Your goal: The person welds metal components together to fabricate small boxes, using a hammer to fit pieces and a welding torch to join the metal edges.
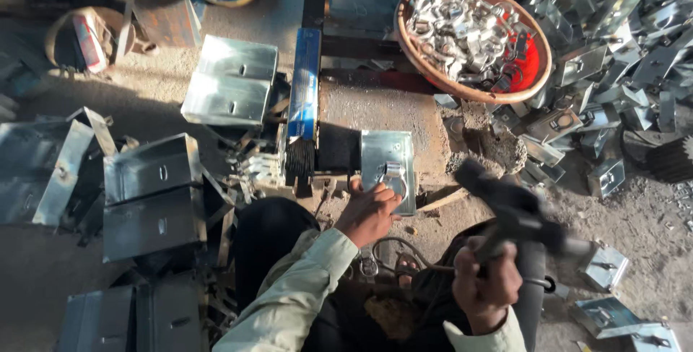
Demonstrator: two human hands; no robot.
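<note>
Plate (388,168), shiny rectangular sheet metal, small ring fitting (393,176) at its centre, lies flat just ahead of left hand (369,213). Left hand reaches forward, sleeve pale, fingers curled onto plate's near edge, pinning it by ring. Right hand (485,285), further right and nearer body, fist clamped round hammer (514,211) handle, dark head raised, blurred, just right of plate.

Harsh sunlight, deep shadows, hammer (516,211) blurred
</note>
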